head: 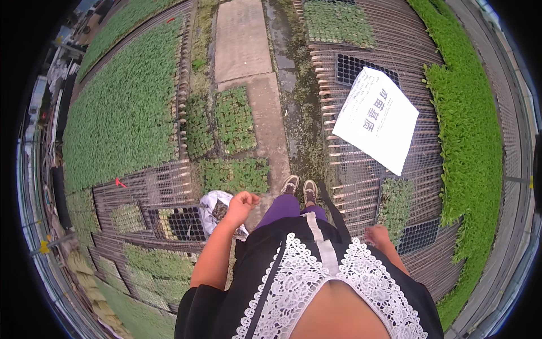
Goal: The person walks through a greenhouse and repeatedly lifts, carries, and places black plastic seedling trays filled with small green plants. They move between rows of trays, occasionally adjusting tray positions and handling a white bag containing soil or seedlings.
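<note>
My left hand (244, 207) is raised before my left hip, its fingers curled together and nothing showing in them. Just beyond it, on the left, lies an opened white plastic bag (207, 212) with dark material inside. My right hand (377, 235) hangs low at my right side; its fingers are partly hidden and blurred, so their grip is unclear. Near that hand, a tray of small seedlings (396, 203) rests on the slatted bench. Several trays of leafy seedlings (235, 174) stand on the ground ahead of my shoes (310, 190).
A large white printed sack (381, 120) lies on the right bench (351, 150), partly over a black cell tray (349, 70). Another black cell tray (186, 224) is at left. Dense seedlings (127, 110) cover the left bench. A concrete path (243, 40) runs ahead beside wet, mossy ground (302, 114).
</note>
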Available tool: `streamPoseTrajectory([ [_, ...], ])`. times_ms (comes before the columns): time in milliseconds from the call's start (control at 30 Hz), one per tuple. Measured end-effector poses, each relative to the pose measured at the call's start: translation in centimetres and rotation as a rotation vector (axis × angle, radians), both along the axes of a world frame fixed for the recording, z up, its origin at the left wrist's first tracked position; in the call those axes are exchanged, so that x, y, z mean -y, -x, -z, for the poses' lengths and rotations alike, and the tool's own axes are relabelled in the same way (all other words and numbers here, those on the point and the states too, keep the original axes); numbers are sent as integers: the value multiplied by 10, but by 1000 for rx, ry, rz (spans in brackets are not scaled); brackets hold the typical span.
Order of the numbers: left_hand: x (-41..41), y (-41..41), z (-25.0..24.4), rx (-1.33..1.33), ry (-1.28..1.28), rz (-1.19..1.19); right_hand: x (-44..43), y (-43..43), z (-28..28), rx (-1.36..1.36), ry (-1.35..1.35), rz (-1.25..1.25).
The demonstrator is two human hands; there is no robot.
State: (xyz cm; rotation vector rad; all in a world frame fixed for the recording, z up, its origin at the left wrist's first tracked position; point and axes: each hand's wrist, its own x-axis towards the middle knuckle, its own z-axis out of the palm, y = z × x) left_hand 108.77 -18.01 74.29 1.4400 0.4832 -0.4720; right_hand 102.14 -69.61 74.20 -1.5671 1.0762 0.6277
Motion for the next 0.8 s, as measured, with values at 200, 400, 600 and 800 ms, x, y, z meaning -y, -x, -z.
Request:
streamPoseTrajectory([
  [200, -20, 242, 81, -360, -77, -965, -11, -141, 15, 54, 113, -454],
  [400, 49, 324, 74, -580, -7, -1232, -97, -160, 22, -39, 107, -734],
  [600, 63, 298, 86, -576, 106, -1049, -158, -164, 82, -73, 244, -1247],
  [800, 43, 281, 152, -463, -260, -461, -258, -162, 144, -107, 177, -1157],
])
